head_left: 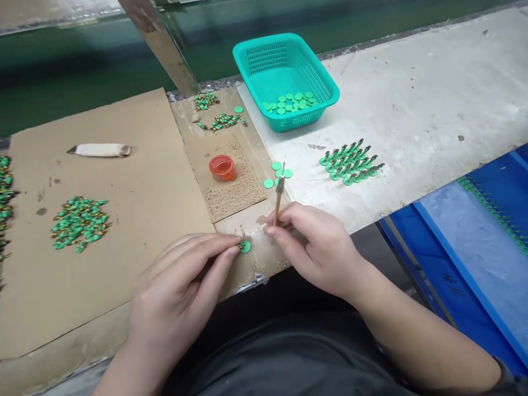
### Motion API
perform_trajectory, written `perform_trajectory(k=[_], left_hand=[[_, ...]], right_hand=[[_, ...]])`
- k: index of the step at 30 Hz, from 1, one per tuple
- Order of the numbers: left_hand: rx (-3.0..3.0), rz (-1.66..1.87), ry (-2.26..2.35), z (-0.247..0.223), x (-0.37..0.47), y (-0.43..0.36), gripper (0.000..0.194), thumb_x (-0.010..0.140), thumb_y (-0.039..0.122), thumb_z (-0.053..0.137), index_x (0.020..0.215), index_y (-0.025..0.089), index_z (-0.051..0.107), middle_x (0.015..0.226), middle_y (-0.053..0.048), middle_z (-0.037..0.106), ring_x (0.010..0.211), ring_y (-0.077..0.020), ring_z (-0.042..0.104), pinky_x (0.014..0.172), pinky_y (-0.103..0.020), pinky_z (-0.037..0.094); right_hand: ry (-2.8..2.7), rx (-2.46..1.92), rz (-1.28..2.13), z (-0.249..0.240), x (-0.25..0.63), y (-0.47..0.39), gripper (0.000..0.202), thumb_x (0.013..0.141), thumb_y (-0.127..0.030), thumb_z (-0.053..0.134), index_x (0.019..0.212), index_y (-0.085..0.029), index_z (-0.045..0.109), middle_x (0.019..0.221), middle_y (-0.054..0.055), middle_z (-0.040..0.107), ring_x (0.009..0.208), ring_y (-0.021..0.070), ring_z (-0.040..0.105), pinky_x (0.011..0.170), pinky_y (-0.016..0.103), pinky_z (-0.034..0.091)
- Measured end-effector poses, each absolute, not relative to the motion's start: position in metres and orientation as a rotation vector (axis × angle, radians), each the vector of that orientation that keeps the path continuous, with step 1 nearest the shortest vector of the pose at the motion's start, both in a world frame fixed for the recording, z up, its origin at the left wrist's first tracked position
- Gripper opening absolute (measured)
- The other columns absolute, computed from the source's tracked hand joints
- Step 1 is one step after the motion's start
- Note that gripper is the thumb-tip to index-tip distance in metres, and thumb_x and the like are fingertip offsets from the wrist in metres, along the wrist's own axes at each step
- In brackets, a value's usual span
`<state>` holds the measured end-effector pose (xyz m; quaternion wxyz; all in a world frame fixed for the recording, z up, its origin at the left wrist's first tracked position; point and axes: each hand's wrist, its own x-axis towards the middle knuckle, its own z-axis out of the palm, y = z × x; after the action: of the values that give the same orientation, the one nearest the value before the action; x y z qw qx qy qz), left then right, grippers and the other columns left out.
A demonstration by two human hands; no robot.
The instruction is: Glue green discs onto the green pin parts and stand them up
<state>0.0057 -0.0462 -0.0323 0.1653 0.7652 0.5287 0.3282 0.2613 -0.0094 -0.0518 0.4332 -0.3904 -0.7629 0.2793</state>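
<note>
My left hand [181, 280] is closed at the front of the bench, thumb and forefinger pinched at the edge of a green round disc [245, 247]. A tiny dark and green piece shows at those fingertips, mostly hidden. In my right hand [317, 242] a slim brush [278, 201] with a wooden handle is held upright, its thin tip pointing up and apart from the disc. Beyond the hands, a small red cup [223, 168] with liquid in it sits on a speckled cardboard piece [235, 203]. Several loose green discs [269, 183] lie behind the brush.
Piles of small green figures [80, 223] lie on the left cardboard [136, 220], near a white wrapped stick [101, 150]. A teal basket [330, 96] holds green discs. Several figures on discs [352, 162] stand to the right. Blue trays [445, 258] are below the bench edge.
</note>
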Motion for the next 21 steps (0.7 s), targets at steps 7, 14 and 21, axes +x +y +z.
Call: perform_trajectory(k=[7, 14, 21], left_hand=[[2.216, 0.952, 1.497, -0.033, 0.007, -0.048, 0.016, 0.115, 0.032, 0.076, 0.121, 0.041, 0.088, 0.112, 0.004, 0.093, 0.099, -0.0239, 0.088, 0.103, -0.042, 0.07], [2.279, 0.972, 1.467, -0.038, 0.004, -0.053, 0.022, 0.112, 0.024, 0.081, 0.125, 0.038, 0.09, 0.118, 0.003, 0.093, 0.104, -0.0221, 0.088, 0.108, -0.038, 0.068], [2.265, 1.055, 1.44, -0.041, 0.006, -0.05, 0.018, 0.11, 0.019, 0.084, 0.12, 0.032, 0.09, 0.118, 0.006, 0.093, 0.105, -0.012, 0.086, 0.106, -0.025, 0.066]], right_hand=[[-2.011, -0.97, 0.633, -0.041, 0.27, -0.012, 0.015, 0.124, -0.026, 0.062, 0.11, -0.025, 0.068, 0.103, 0.005, 0.087, 0.096, 0.0228, 0.085, 0.086, 0.035, 0.065], [-1.933, -0.895, 0.703, -0.045, 0.262, -0.011, 0.018, 0.124, -0.028, 0.067, 0.106, -0.025, 0.068, 0.099, 0.0, 0.08, 0.089, 0.0173, 0.081, 0.083, 0.029, 0.064], [-1.92, -0.832, 0.772, -0.05, 0.243, 0.001, 0.028, 0.126, -0.026, 0.064, 0.097, -0.023, 0.065, 0.101, -0.002, 0.075, 0.09, 0.0131, 0.077, 0.09, 0.026, 0.065]])
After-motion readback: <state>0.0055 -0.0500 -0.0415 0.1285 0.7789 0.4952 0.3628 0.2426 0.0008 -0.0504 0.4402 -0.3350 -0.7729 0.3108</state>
